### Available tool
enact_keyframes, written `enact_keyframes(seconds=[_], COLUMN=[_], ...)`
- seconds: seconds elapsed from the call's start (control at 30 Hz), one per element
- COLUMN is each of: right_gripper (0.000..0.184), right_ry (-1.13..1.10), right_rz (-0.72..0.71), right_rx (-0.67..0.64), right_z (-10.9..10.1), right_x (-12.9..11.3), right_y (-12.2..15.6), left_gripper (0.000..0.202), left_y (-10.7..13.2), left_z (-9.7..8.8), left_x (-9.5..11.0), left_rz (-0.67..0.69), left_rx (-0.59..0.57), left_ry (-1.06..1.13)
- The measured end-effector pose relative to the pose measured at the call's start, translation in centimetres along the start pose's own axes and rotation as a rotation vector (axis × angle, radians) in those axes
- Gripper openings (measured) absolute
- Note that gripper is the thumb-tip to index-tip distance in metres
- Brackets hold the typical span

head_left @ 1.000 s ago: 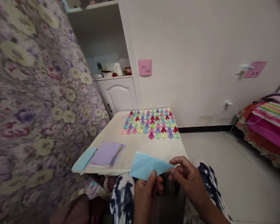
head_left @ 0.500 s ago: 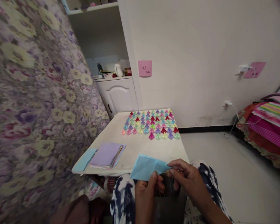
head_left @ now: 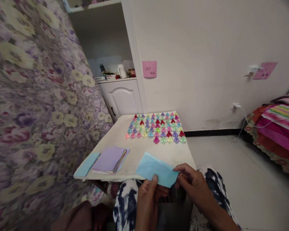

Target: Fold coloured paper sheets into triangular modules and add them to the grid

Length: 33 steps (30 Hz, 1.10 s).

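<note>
A folded sheet of light-blue paper [head_left: 156, 169] is held over the near edge of the table, above my lap. My left hand [head_left: 149, 189] pinches its lower edge, thumb on top and fingers underneath. At the paper's right end, my right hand [head_left: 189, 178] grips the edge between thumb and fingertips. To the left lies a stack of coloured paper [head_left: 109, 159] with a lilac sheet on top. Beside that stack rests a blue paper pile [head_left: 88, 164]. Rows of small folded paper pieces [head_left: 156, 128] in many colours cover the far right part of the table.
The cream-covered table [head_left: 110, 138] stands against the wall. A floral curtain [head_left: 45, 112] hangs close on the left. Behind it is a white cabinet [head_left: 124, 96] with a white jug [head_left: 121, 71] on its shelf. A bed [head_left: 276, 128] is at the right.
The blue paper has been tilted up and looks broader; its right part now lies flatter. My left hand has shifted slightly left, while my right hand stays at the right end.
</note>
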State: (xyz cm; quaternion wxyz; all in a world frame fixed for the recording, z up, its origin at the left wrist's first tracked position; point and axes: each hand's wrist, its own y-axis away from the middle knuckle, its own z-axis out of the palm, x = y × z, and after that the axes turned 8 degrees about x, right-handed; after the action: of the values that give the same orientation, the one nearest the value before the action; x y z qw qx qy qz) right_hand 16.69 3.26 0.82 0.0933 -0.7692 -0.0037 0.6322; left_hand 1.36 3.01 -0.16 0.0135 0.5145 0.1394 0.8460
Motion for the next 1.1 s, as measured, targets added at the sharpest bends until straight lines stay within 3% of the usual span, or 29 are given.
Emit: enact_keyframes(seconds=[0.23, 0.5, 0.67, 0.87, 1.1], right_gripper=[0.034, 0.019, 0.017, 0.014, 0.02], right_ry=[0.03, -0.019, -0.024, -0.076, -0.044], right_rz=[-0.086, -0.229, -0.289, -0.189, -0.069], right_rx=[0.067, -0.007, 0.039, 0.031, -0.012], right_z=[0.0, -0.1, 0.2, 0.6, 1.0], right_x=[-0.1, 0.0, 0.2, 1.3, 3.5], right_y=[0.0, 0.2, -0.1, -0.5, -1.7], left_gripper=[0.02, 0.021, 0.023, 0.024, 0.025], left_y=[-0.1, 0.3, 0.5, -0.2, -3.0], left_z=[0.4, 0.6, 0.7, 0.3, -1.1], left_x=[0.0, 0.4, 0.6, -0.1, -2.7], left_rz=[0.0, 0.0, 0.001, 0.019, 0.025], left_rx=[0.049, 0.101, 0.13, 0.135, 0.159], left_ry=[0.032, 0.092, 0.087, 0.063, -0.039])
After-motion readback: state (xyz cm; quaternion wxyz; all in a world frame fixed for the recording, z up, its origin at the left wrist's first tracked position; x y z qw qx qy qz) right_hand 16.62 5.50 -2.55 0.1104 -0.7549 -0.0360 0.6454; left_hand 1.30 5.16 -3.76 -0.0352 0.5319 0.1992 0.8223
